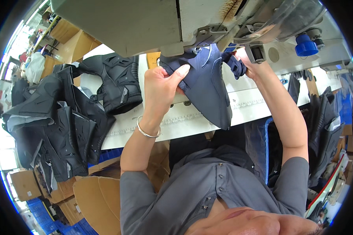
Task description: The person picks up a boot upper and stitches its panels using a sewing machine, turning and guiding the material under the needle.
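Note:
A dark boot upper lies under the head of a sewing machine, its pointed end hanging toward me over the white table. My left hand pinches the upper's left edge, thumb on top and fingers beneath. At its right side, my right hand reaches in beside the machine head, close to a bunched dark part of the upper. Machine parts cover most of the right fingers, so their grip is hidden. The stitching point is also out of sight behind the machine.
One black boot upper rests on the table to the left, next to a heap of more uppers. Others hang at the right. Cardboard boxes stand lower left. A blue knob juts from the machine.

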Available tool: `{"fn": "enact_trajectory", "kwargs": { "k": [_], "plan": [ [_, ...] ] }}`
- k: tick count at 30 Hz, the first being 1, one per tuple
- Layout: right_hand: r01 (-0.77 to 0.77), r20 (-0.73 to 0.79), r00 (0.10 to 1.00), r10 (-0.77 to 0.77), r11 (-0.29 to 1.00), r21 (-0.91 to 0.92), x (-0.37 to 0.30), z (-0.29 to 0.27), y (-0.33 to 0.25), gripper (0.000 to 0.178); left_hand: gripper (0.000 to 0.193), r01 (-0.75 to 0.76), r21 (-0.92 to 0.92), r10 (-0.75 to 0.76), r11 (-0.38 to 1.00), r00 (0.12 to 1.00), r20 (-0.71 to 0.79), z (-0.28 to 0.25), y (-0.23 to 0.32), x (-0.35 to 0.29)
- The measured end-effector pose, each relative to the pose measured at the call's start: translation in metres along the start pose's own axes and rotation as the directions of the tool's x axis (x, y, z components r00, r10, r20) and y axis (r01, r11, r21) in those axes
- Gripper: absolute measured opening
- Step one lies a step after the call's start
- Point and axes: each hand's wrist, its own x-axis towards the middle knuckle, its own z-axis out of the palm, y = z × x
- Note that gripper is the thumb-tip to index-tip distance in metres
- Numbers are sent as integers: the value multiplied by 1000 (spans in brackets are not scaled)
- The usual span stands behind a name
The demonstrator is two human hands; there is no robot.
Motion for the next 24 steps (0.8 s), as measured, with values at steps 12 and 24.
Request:
{"fn": "enact_trajectory", "kwargs": {
  "k": [12,24],
  "plan": [
    [-272,-181,939,293,954,129,8,-2,-3,6,19,1,-15,-1,1000,1000,-10,4,6,8],
    [-6,189,981,-52,955,297,-57,-63,84,75,19,364,-431,-270,826,925,266,0,1,19]
  ]
}}
